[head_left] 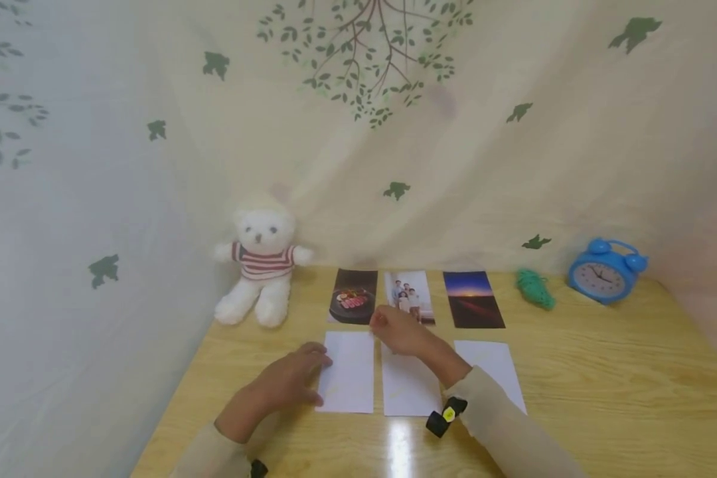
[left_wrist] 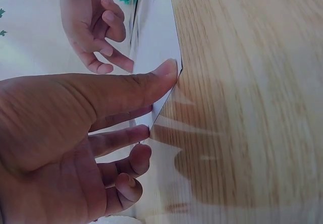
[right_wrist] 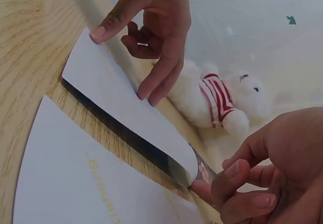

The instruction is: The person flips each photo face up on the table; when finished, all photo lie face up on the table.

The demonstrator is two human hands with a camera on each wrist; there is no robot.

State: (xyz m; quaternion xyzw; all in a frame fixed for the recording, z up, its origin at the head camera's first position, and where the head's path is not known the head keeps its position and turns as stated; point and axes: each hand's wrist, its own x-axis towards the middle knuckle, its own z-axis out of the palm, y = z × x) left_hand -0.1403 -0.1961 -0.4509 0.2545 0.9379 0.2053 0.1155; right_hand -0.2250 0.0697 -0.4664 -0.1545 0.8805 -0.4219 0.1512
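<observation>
A white card (head_left: pixel 348 378) lies blank side up on the table, nearest the left hand. My left hand (head_left: pixel 294 377) touches its left side, the thumb (left_wrist: pixel 165 72) at a lower corner and the fingers spread along the edge. In the right wrist view, a dark band runs beneath this card's edge. Over the top of the middle white card (head_left: pixel 411 392) reaches my right hand (head_left: pixel 401 329). One of its fingers (right_wrist: pixel 203 191) touches the upper right corner of the left card; the others are loosely bent. A third white card (head_left: pixel 494 368) lies partly behind the right forearm.
Behind lie a food photo (head_left: pixel 352 297), a family photo (head_left: pixel 407 292) partly covered by the right hand, and a sunset photo (head_left: pixel 473 299). A white teddy bear (head_left: pixel 261 265) sits at left; green yarn (head_left: pixel 535 289) and a blue alarm clock (head_left: pixel 605 273) are at right.
</observation>
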